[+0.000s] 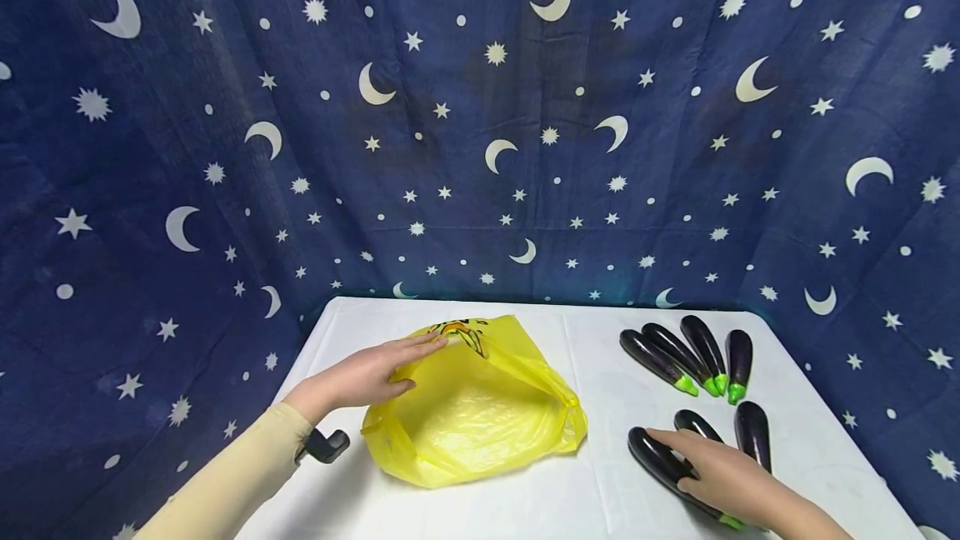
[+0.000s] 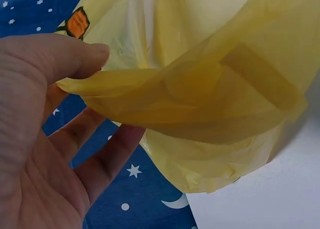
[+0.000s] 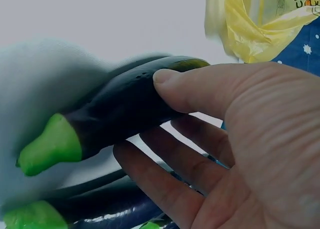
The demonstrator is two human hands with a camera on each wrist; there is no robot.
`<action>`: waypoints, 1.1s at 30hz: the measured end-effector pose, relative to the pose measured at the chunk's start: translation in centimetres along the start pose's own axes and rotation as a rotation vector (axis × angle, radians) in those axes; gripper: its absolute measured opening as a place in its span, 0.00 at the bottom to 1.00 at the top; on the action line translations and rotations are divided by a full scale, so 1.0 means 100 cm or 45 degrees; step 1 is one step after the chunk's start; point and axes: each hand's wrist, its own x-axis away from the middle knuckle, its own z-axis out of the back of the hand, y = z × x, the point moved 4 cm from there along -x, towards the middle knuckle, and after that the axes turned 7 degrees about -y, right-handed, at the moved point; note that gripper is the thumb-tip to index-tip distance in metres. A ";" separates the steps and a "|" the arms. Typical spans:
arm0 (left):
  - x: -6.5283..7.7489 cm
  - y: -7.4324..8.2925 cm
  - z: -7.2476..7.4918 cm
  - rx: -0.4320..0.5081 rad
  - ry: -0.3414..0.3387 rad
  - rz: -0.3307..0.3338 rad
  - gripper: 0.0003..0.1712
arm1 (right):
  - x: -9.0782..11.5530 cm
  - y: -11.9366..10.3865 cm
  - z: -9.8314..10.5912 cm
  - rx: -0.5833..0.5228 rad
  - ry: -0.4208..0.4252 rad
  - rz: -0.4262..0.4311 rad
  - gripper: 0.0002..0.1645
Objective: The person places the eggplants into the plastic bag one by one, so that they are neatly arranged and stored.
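Pinching a dark eggplant between thumb and curled fingers, the right hand works near the right-hand part of the table. Whether that eggplant touches the cloth is hard to tell; its green cap points toward the near edge, which the head view cuts off. The hand partly hides a second eggplant just beside it; a third lies nearer the right edge, its lower end out of sight. Four more eggplants lie grouped by the far right corner, caps toward the near side.

The left hand is spread, fingers nearly straight, thumb well apart, at the mouth of a yellow bag left of the table's middle. In the left wrist view the bag's rim runs between thumb and fingers, covering part of a finger; how firmly they press cannot be told. The bag gapes toward the near edge; its orange print is partly hidden.
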 end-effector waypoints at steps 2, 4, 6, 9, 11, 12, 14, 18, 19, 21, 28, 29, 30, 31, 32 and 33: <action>-0.001 -0.001 0.001 0.096 -0.013 0.029 0.47 | -0.003 -0.002 0.001 -0.009 0.001 0.021 0.42; -0.002 -0.003 0.002 0.179 -0.021 0.065 0.48 | -0.005 -0.005 0.002 -0.026 -0.001 0.025 0.42; -0.002 -0.005 0.002 0.259 -0.017 0.089 0.48 | -0.008 -0.007 0.003 -0.038 0.000 0.033 0.42; -0.003 -0.007 0.002 0.314 -0.002 0.107 0.48 | -0.013 -0.011 0.004 -0.049 0.002 0.036 0.42; -0.004 -0.008 0.002 0.314 0.016 0.102 0.47 | -0.016 -0.013 0.006 -0.046 0.005 0.037 0.42; -0.004 -0.008 0.002 0.302 0.028 0.095 0.47 | -0.018 -0.014 0.006 -0.046 0.008 0.038 0.42; -0.004 -0.007 0.002 0.277 0.053 0.097 0.47 | -0.021 -0.016 0.007 -0.036 0.016 0.047 0.42; -0.005 -0.007 0.004 0.252 0.132 0.114 0.48 | -0.028 -0.018 0.010 -0.010 0.051 0.083 0.41; -0.006 -0.008 0.005 0.248 0.152 0.122 0.48 | -0.031 -0.018 0.011 -0.005 0.059 0.091 0.41; -0.007 -0.008 0.005 0.235 0.187 0.136 0.49 | -0.035 -0.017 0.012 -0.018 0.063 0.086 0.40; -0.007 -0.009 0.003 0.211 0.169 0.142 0.48 | -0.042 -0.016 0.016 -0.174 -0.020 0.039 0.47; -0.006 -0.009 0.003 0.211 0.149 0.139 0.48 | -0.042 -0.016 0.016 -0.200 -0.024 0.046 0.48; -0.006 -0.009 0.002 0.214 0.126 0.136 0.48 | -0.042 -0.017 0.017 -0.221 -0.027 0.054 0.49; -0.005 -0.009 0.002 0.219 0.104 0.131 0.47 | -0.042 -0.016 0.018 -0.248 -0.034 0.059 0.50; -0.005 -0.009 0.001 0.226 0.084 0.128 0.47 | -0.042 -0.016 0.018 -0.274 -0.041 0.063 0.50; -0.005 -0.010 0.001 0.230 0.068 0.125 0.47 | -0.042 -0.016 0.019 -0.301 -0.050 0.069 0.50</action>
